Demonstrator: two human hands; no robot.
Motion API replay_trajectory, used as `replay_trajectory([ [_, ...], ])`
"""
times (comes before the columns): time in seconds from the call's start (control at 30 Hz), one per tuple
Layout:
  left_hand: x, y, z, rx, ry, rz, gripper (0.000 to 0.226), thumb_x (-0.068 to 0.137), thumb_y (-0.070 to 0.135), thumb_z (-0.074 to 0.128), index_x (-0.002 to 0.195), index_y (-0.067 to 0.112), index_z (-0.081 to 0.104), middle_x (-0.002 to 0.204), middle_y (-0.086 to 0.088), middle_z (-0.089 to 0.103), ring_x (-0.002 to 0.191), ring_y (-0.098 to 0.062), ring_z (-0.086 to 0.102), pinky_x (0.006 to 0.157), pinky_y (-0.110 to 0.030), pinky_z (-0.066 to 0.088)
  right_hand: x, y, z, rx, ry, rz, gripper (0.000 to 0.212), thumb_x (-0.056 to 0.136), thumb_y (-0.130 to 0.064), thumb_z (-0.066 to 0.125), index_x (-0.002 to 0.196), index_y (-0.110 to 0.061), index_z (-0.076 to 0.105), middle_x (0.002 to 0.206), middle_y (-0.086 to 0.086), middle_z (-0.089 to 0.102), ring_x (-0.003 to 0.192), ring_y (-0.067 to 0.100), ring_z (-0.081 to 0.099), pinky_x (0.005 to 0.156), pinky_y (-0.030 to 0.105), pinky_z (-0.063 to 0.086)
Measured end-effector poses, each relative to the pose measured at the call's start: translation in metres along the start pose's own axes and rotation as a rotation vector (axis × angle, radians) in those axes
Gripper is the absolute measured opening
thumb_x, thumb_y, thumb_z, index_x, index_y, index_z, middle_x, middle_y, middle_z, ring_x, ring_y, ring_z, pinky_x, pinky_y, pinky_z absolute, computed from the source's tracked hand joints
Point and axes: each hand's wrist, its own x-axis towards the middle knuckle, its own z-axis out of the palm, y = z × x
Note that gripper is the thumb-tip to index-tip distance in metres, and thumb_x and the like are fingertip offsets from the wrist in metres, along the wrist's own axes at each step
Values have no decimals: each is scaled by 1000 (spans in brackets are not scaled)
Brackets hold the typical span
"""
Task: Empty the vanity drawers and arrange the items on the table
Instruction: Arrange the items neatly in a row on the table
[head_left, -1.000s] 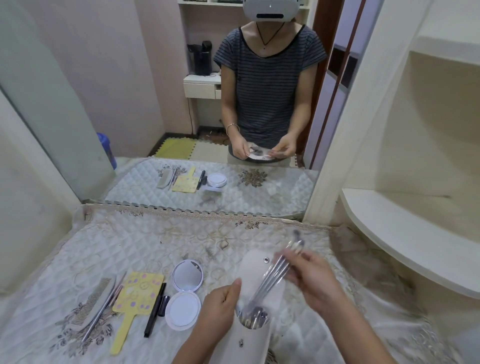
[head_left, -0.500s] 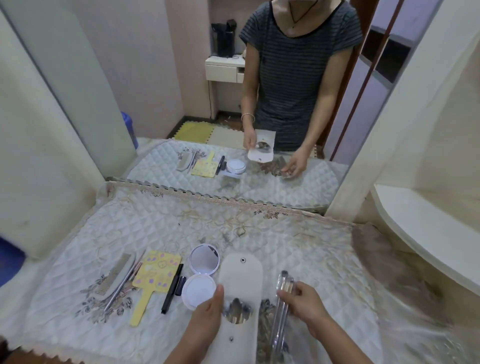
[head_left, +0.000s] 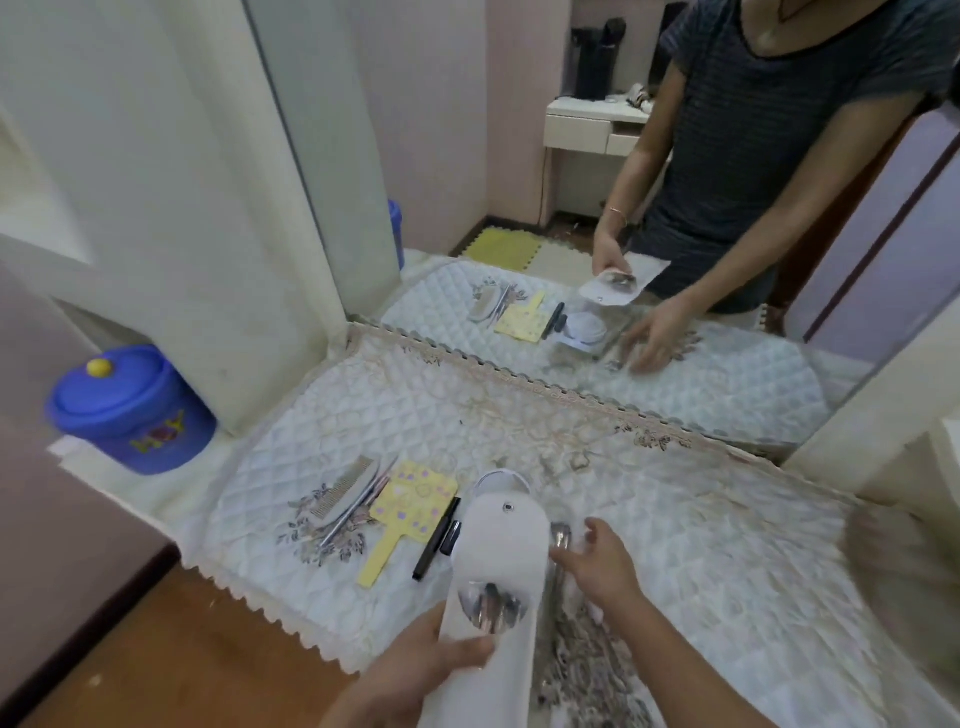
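Note:
My left hand (head_left: 426, 662) grips a white pouch (head_left: 501, 551) whose open mouth shows several metal tools (head_left: 491, 608) inside. Just right of the pouch, my right hand (head_left: 597, 564) hovers with spread fingers over metal tools (head_left: 560, 538) lying on the quilted table cover (head_left: 701, 545). Left of the pouch lie a black pen (head_left: 435, 540), a yellow hand mirror (head_left: 408, 512), thin metal sticks (head_left: 358, 506) and a grey comb (head_left: 345, 488). The round white compact (head_left: 498, 475) is mostly hidden behind the pouch.
A blue lidded bucket (head_left: 132, 408) stands on the floor at the left. The wall mirror (head_left: 623, 208) behind the table reflects a person and the laid-out items. A cream shelf unit (head_left: 909, 415) rises at the right. The table's scalloped front edge (head_left: 280, 618) is near my left arm.
My right hand pulled a bundle of metal tools out of the pouch, laid them on the table to the pouch's right and let go. The view swung left and down.

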Motion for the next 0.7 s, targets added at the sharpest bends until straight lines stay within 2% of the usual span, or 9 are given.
replay_trajectory([
  [0.03, 3, 0, 2, -11, 32, 12, 55, 64, 22, 77, 116, 17, 61, 112, -7, 70, 103, -24, 66, 84, -32, 54, -4, -6, -4, 8, 15, -32, 67, 78, -20, 71, 134, -5, 38, 124, 17, 50, 113, 29, 50, 95, 35, 40],
  [0.1, 8, 6, 9, 24, 80, 47, 53, 59, 22, 78, 109, 17, 64, 108, -11, 71, 101, -26, 66, 88, -36, 54, -17, -25, -18, 176, -11, -92, 49, 85, -24, 62, 129, -9, 46, 117, 12, 55, 103, 25, 55, 85, 34, 44],
  [0.2, 15, 19, 26, 70, 50, 91, 45, 62, 23, 78, 105, 19, 67, 106, -10, 72, 102, -28, 66, 93, -42, 51, -37, -46, -40, 372, -214, -150, 27, 93, -34, 46, 100, -19, 67, 102, 7, 70, 91, 21, 64, 82, 34, 50],
  [0.3, 22, 31, 42, 152, 1, 115, 33, 70, 19, 74, 102, 19, 68, 99, -3, 75, 93, -18, 69, 81, -30, 56, -51, -52, -62, 379, -184, -249, 28, 91, -41, 46, 91, -30, 72, 101, -2, 73, 97, 11, 65, 89, 31, 50],
  [0.37, 27, 36, 52, 197, 6, 136, 23, 75, 17, 72, 98, 18, 68, 89, 1, 75, 81, -10, 69, 70, -21, 54, -60, -51, -76, 325, -159, -339, 18, 89, -27, 55, 86, -34, 71, 94, -11, 72, 92, -2, 64, 81, 13, 49],
  [0.43, 30, 40, 63, 170, 32, 137, 18, 78, 18, 70, 96, 14, 69, 84, 1, 75, 76, -10, 69, 63, -20, 52, -69, -47, -84, 219, -147, -403, 22, 83, -12, 64, 82, -34, 69, 84, -14, 73, 86, -2, 66, 74, 9, 48],
  [0.53, 35, 47, 74, 100, -2, 92, 19, 81, 21, 68, 96, 10, 70, 82, -4, 75, 73, -14, 70, 57, -21, 52, -78, -34, -88, -23, -63, -474, 27, 82, -13, 66, 76, -40, 65, 79, -27, 70, 82, -6, 64, 72, 5, 45],
  [0.6, 39, 49, 79, 51, -76, 57, 18, 82, 15, 65, 97, 6, 70, 89, -11, 75, 77, -19, 70, 61, -24, 54, -84, -24, -91, -75, 5, -505, 28, 85, -18, 63, 77, -46, 62, 87, -24, 69, 83, -5, 63, 70, 6, 45],
  [0.7, 42, 51, 86, -4, -145, 34, 20, 83, 7, 61, 99, 0, 69, 96, -19, 72, 80, -25, 69, 63, -26, 54, -90, -11, -95, -98, 61, -510, 30, 89, -21, 58, 79, -49, 55, 86, -8, 72, 82, 8, 65, 71, 20, 50],
])
